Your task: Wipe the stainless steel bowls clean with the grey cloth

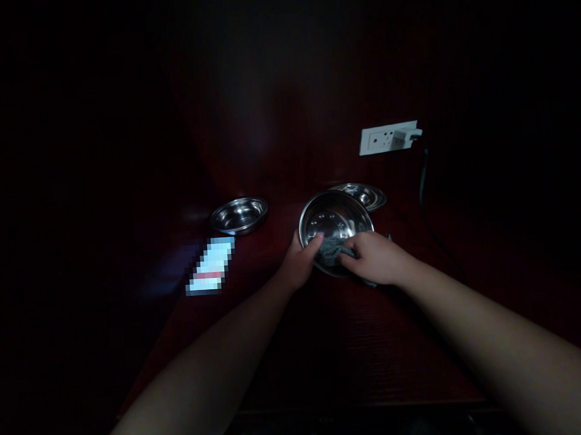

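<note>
A shiny steel bowl (337, 214) is tilted so that its inside faces me. My left hand (300, 259) grips its left rim, the thumb over the edge and the other fingers hidden behind. Inside the lower part of the bowl lies a dark grey-green cloth (332, 251). My right hand (376, 257) is closed on this cloth and presses it against the bowl's inner wall; part of the cloth hangs out below that hand. Behind the bowl a round steel lid (374, 198) lies on the table, partly covered by it.
A second, shallow steel dish (241, 215) stands at the back left of the dark red table (318, 347). In front of it is a bright, blurred-out screen (211, 267). On the wall, a white socket (379, 138) holds a plug with a dark cable (422, 183) running down to the right.
</note>
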`<action>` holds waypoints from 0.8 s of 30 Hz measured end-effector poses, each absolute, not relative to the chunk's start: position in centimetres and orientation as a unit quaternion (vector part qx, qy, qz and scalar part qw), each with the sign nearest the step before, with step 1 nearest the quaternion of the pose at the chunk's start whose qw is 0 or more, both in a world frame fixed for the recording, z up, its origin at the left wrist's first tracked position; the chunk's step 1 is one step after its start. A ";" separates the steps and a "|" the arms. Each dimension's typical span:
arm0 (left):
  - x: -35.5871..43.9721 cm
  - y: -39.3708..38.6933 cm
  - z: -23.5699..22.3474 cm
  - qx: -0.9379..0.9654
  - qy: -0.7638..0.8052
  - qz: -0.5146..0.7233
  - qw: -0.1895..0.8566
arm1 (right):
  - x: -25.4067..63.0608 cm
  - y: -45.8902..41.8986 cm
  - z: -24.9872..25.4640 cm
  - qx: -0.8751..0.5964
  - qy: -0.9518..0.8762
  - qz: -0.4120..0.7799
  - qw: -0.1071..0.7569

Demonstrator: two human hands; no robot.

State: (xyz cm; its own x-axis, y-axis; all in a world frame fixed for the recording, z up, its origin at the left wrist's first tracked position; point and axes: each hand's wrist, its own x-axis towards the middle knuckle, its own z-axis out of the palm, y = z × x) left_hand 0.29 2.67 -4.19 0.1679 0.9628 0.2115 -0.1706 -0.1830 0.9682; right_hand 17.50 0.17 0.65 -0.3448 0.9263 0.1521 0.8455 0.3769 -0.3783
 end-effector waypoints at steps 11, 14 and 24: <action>0.1 2.9 -4.6 0.564 0.364 0.542 0.506 | 17.5 0.1 0.6 -0.513 -0.831 0.130 0.173; 0.1 3.1 -4.6 0.555 0.394 0.545 0.490 | 17.3 0.0 0.5 -0.489 -0.845 0.131 0.172; 0.2 2.7 -4.0 0.558 0.378 0.530 0.514 | 17.7 0.4 0.2 -0.436 -0.870 0.148 0.176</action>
State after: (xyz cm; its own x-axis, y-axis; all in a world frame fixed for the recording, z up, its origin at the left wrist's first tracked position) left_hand 0.20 2.68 -3.97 0.1509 0.9676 0.2023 -0.1235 -0.1846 0.9750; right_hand 17.67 0.36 0.16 -0.5578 0.8107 0.1775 0.7067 0.5761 -0.4106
